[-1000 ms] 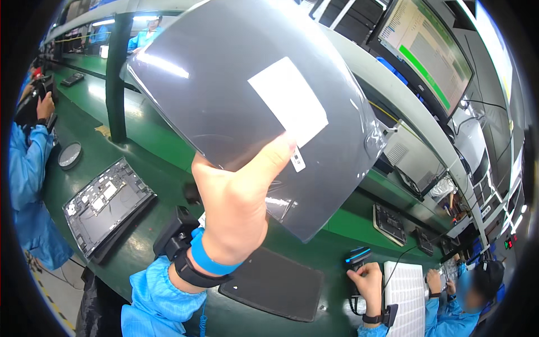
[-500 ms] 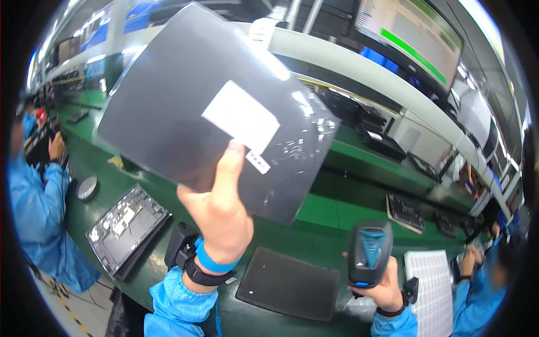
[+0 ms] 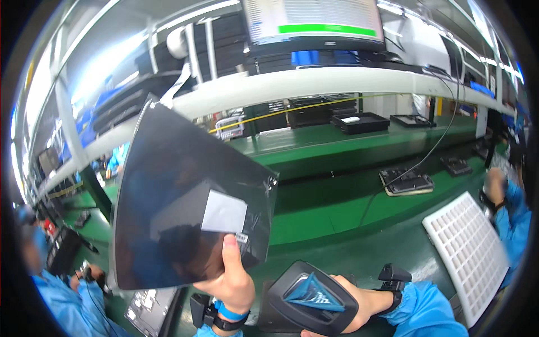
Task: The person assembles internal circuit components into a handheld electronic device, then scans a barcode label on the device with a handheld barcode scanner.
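My left hand [image 3: 234, 286] grips the lower edge of a dark flat panel [image 3: 163, 191] in clear film, thumb on its near face. The panel is raised upright above the bench. Just above my thumb, a white label [image 3: 225, 212] and a smaller printed strip [image 3: 241, 238] are stuck on it. To the right, my right hand [image 3: 359, 306] is wrapped round a black handheld scanner [image 3: 281, 300] with a blue patch on top. The scanner is close to my left hand, apart from the panel. Its handle and most of my right fingers are hidden beneath its head.
Below the scanner lies a dark mat [image 3: 272, 321], mostly covered. An opened laptop base [image 3: 147, 312] is at lower left. A white compartment tray [image 3: 469, 255] stands at right, beside a co-worker's sleeve [image 3: 511, 216]. A pale beam [image 3: 292, 85] crosses beneath the monitor [image 3: 325, 22].
The view has turned to the right. The panel has swung more upright and lower, its label now squarer to me. My right hand has brought the scanner leftward, close beside my left hand.
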The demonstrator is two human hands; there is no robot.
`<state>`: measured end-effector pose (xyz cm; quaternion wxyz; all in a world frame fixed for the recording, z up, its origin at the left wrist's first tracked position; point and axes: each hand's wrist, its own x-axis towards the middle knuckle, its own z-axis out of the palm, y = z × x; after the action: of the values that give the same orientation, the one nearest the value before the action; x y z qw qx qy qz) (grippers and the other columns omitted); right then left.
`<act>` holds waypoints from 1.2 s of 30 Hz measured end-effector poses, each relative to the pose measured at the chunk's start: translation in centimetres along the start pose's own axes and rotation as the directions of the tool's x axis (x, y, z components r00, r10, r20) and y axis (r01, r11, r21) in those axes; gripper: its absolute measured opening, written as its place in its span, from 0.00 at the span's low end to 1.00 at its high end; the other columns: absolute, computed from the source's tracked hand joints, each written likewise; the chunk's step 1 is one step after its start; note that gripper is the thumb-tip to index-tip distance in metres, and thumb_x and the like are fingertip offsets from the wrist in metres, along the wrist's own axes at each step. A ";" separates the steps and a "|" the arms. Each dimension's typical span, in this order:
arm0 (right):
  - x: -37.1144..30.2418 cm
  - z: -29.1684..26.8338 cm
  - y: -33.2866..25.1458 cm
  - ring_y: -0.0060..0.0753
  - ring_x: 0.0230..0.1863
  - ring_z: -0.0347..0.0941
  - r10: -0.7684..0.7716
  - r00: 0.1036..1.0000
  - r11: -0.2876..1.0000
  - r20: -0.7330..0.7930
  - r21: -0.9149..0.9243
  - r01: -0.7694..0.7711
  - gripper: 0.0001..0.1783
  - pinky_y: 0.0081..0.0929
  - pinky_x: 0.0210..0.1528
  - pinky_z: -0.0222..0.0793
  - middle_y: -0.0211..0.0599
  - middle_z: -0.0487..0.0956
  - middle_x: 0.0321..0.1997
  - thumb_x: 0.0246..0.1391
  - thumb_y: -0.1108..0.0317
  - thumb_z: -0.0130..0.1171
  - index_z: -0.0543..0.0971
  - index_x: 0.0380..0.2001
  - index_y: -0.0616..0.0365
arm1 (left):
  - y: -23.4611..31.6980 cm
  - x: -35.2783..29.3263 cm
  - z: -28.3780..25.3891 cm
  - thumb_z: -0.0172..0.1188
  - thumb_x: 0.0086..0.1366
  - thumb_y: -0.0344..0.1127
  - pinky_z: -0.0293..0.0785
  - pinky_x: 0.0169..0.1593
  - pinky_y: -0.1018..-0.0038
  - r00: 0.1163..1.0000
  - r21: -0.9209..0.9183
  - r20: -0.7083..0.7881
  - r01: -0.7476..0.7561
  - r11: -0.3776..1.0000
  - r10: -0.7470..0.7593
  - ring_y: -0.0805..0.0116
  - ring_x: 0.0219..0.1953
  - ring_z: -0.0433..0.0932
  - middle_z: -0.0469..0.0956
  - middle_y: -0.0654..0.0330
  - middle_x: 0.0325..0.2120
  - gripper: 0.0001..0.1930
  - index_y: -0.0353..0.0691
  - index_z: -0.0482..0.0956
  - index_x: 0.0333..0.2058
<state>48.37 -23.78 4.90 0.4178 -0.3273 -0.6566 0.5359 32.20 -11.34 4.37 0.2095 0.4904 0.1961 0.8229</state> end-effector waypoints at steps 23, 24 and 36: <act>-4.0 -7.8 -1.9 0.26 0.46 0.79 -0.147 0.919 0.888 -0.367 -0.458 -0.041 0.34 0.30 0.54 0.76 0.44 0.85 0.47 0.50 0.77 0.72 0.72 0.60 0.68 | -1.7 -13.7 -7.9 0.59 0.71 0.58 0.61 0.70 0.44 -0.020 0.266 0.948 -0.493 0.828 -0.317 0.41 0.72 0.65 0.64 0.34 0.69 0.37 0.28 0.73 0.64; -4.2 -7.9 -1.2 0.26 0.49 0.80 -0.096 0.933 0.920 -0.348 -0.389 -0.050 0.36 0.29 0.57 0.76 0.43 0.85 0.50 0.50 0.78 0.74 0.71 0.62 0.70 | -2.7 -14.2 -7.9 0.57 0.67 0.68 0.47 0.76 0.44 -0.103 0.256 0.929 -0.514 0.819 -0.355 0.38 0.78 0.48 0.53 0.33 0.74 0.47 0.27 0.69 0.67; -3.3 -7.9 1.0 0.19 0.21 0.76 0.572 0.818 0.815 0.060 0.075 -0.575 0.12 0.20 0.24 0.70 0.32 0.81 0.25 0.59 0.74 0.67 0.81 0.45 0.65 | -1.8 -14.1 -6.6 0.62 0.68 0.58 0.55 0.72 0.39 0.009 0.375 0.918 -0.339 0.863 -0.396 0.39 0.76 0.56 0.68 0.37 0.65 0.35 0.30 0.77 0.59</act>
<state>56.91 -23.07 3.82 0.2398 -0.4814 -0.5102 0.6712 32.68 -18.23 -9.71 0.1658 0.9535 0.2075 0.1427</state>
